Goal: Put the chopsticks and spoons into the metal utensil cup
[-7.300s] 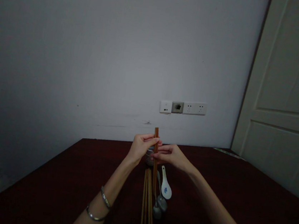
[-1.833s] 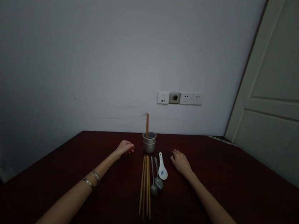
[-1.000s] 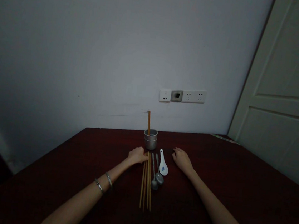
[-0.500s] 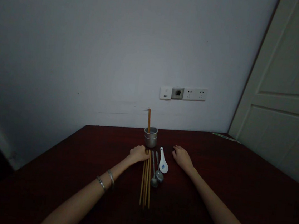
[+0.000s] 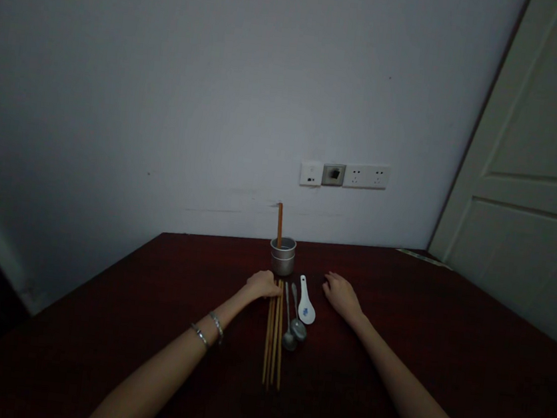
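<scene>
Several wooden chopsticks (image 5: 274, 343) lie side by side on the dark red table, pointing toward me. My left hand (image 5: 263, 284), with two bracelets on its wrist, has its fingers curled at the far ends of the chopsticks, closed on the leftmost; its fingertips are partly hidden. To the right of the chopsticks lie a long-handled metal spoon (image 5: 289, 340), a second metal spoon with a wider bowl (image 5: 298, 330) and a white ceramic spoon (image 5: 306, 309) with a blue mark. My right hand (image 5: 342, 295) rests palm down on the table beside the ceramic spoon, fingers stretched out, holding nothing.
Behind the utensils stands a metal cup (image 5: 282, 262) with chopsticks (image 5: 279, 224) upright in it. The table (image 5: 213, 255) meets a pale wall (image 5: 221, 95) bearing sockets (image 5: 366, 176). A panelled door (image 5: 532, 191) is at the right.
The view has shifted slightly. My left forearm has moved a little right and forward while the hand stays at the chopstick ends. My right hand has kept its place.
</scene>
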`<action>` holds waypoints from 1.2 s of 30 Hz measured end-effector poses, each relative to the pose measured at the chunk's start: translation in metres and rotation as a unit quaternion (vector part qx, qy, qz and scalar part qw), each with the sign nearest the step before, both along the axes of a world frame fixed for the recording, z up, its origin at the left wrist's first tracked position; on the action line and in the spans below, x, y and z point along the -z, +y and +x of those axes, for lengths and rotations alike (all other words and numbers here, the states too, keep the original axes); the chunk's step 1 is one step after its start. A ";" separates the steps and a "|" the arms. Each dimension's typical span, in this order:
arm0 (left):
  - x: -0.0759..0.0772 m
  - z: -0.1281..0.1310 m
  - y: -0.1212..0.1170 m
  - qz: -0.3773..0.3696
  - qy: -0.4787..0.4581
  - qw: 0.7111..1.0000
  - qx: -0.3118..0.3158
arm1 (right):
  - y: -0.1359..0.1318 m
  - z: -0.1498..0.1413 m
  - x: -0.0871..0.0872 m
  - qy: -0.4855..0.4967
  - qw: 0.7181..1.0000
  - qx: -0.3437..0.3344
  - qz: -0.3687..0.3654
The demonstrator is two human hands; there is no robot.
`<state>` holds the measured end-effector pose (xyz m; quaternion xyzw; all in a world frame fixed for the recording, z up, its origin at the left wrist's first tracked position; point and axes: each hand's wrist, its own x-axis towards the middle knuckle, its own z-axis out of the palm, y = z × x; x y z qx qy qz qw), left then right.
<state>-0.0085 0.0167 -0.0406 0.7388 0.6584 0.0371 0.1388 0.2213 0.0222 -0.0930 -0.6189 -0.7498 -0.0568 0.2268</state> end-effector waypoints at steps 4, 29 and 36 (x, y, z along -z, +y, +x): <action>0.003 0.002 0.002 0.002 -0.012 1.000 0.000 | -0.002 -0.001 -0.001 0.008 1.000 0.001 0.003; -0.117 -0.001 -0.035 0.300 -0.099 0.948 -0.033 | -0.020 -0.022 -0.095 0.534 0.833 -0.142 -0.032; -0.137 0.013 -0.060 0.352 -0.106 0.928 -0.051 | -0.079 -0.085 -0.137 0.605 0.702 -0.299 -0.225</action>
